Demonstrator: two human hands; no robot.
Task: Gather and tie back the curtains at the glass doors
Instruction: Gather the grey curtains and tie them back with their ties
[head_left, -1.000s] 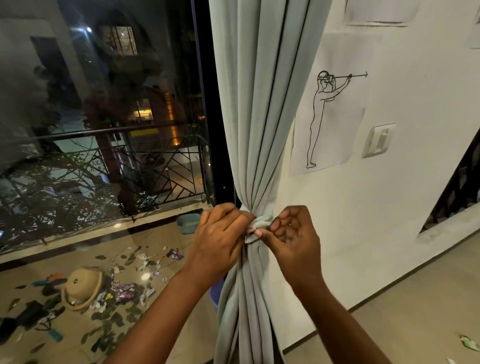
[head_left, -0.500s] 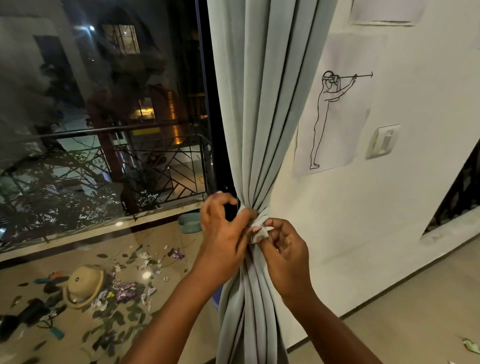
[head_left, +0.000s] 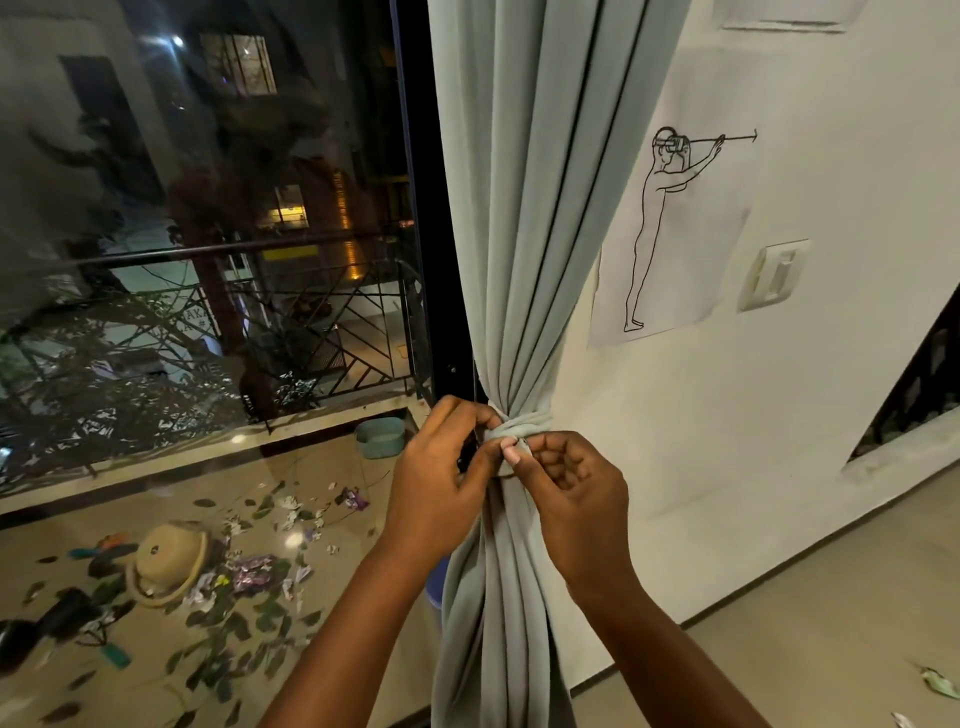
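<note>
I have the pale green curtain (head_left: 524, 218) bunched into one tight column just right of the dark frame of the glass door (head_left: 208, 234), against the white wall (head_left: 779, 426). A tie-back (head_left: 519, 423) of the same cloth is wrapped round the bunch at its narrowest point, and the folds fan out above and below it.

My left hand (head_left: 441, 483) sits on the left side of the band, its fingers curled in against it; my right hand (head_left: 571, 493) is on the right side, thumb and forefinger pinching the cloth end at the front of the wrap, the other fingers curled loosely. The two hands touch at the thumbs.

On the wall to the right hangs a sheet with a line drawing (head_left: 670, 228) of a standing figure, and further right a light switch (head_left: 774, 273). Through the glass I see a balcony railing (head_left: 311, 332), scattered leaves and scraps on the floor, a straw hat (head_left: 166, 561) and a small teal bowl (head_left: 382, 436).
</note>
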